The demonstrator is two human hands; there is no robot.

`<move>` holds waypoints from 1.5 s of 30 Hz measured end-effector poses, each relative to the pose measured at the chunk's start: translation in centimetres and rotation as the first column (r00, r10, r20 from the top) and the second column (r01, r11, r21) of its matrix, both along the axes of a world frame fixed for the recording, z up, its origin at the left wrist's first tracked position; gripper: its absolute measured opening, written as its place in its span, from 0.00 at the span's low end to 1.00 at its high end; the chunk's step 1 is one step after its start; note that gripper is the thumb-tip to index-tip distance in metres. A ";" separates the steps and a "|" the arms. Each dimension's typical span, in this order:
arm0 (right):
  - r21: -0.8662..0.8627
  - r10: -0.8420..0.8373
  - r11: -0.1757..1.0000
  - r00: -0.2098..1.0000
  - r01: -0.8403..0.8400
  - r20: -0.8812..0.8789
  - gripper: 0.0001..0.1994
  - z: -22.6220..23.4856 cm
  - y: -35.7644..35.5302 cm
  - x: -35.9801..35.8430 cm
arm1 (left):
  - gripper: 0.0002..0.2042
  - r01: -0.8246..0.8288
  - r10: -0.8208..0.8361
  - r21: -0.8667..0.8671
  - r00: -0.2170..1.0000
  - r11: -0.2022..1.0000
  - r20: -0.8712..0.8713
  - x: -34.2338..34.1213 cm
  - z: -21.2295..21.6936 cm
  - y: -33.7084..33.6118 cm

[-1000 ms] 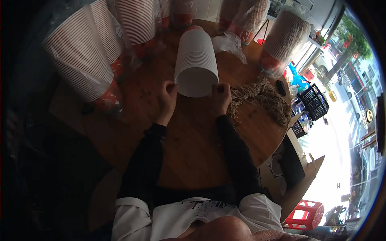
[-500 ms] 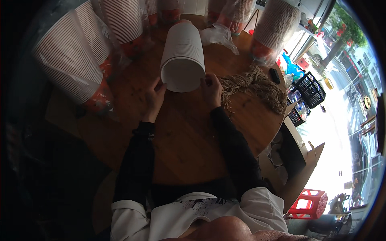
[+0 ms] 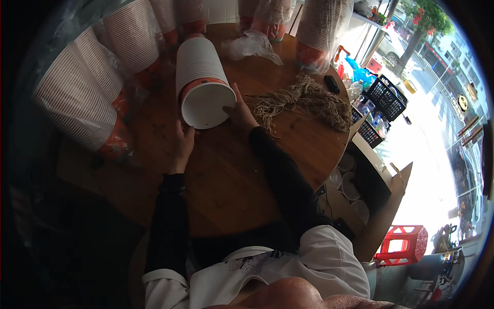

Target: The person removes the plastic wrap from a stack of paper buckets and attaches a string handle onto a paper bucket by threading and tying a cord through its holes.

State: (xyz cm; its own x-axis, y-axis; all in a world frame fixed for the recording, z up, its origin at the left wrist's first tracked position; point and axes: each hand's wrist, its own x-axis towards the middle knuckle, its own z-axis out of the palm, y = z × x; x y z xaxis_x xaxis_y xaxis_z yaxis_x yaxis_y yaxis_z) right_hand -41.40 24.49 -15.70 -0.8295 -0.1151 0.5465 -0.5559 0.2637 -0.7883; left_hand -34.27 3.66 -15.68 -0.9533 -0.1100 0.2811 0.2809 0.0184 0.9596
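Observation:
A long stack of white paper tubs [image 3: 198,59] lies on its side on the round wooden table, its open end facing me. The nearest paper tub [image 3: 208,105] stands partly out of the stack, and an orange-red band shows behind its rim. Wrapped round its right side is my right hand [image 3: 241,112], with the thumb over the rim. My left hand [image 3: 183,143] grips the lower left of the same tub; the tub hides some of its fingers. To the right of my right hand lies a tangled bundle of beige string [image 3: 309,103].
Plastic-wrapped tub stacks [image 3: 77,98] stand along the table's left and far sides, another [image 3: 321,31] at the far right. Crumpled clear plastic [image 3: 252,46] and a small black object [image 3: 332,84] lie on the table [image 3: 231,180]. Beyond the right edge are an open carton [image 3: 383,206], black crates [image 3: 385,103] and a red stool [image 3: 404,244].
The nearest tub has come partway out of the stack, baring its orange-red band. My hands have closed round its sides. The whole view has shifted, with the table's things further left.

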 end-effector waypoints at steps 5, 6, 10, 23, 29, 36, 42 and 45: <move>-0.136 0.270 0.961 0.912 -0.239 0.309 0.37 4.3 0.8 3.1 | 0.19 -0.375 0.311 -0.245 0.913 0.894 -0.264 -0.6 -1.7 -2.9; -0.161 0.164 0.981 0.919 -0.113 0.358 0.28 5.6 2.4 4.3 | 0.19 -0.379 0.318 -0.239 0.913 0.894 -0.256 -0.4 -1.4 -3.2; 0.010 -0.168 0.986 0.974 0.168 0.155 0.07 4.1 10.9 7.7 | 0.16 -0.422 0.382 -0.333 0.906 0.843 -0.179 -0.1 0.8 -1.4; 0.613 -0.407 0.722 0.914 0.321 0.000 0.09 3.6 10.6 13.4 | 0.18 -0.529 0.312 -0.327 0.788 0.783 -0.530 4.7 2.7 -3.7; 0.718 -0.146 0.695 0.986 0.044 0.081 0.09 1.3 9.9 14.2 | 0.20 -0.716 0.161 -0.340 0.532 0.609 -0.832 7.4 6.7 -0.2; 0.095 0.200 0.964 0.914 -0.248 0.354 0.09 5.9 2.7 19.2 | 0.19 0.025 -0.340 -0.595 0.839 0.803 -0.424 13.4 5.5 5.1; -0.060 0.159 0.987 0.896 -0.148 0.414 0.09 5.1 1.3 18.5 | 0.17 -0.080 -0.211 -0.520 0.854 0.850 -0.476 11.9 2.8 5.0; -0.112 0.195 0.980 0.881 -0.162 0.432 0.08 5.7 1.0 18.2 | 0.15 -0.016 -0.190 -0.432 0.883 0.902 -0.429 11.4 2.5 4.0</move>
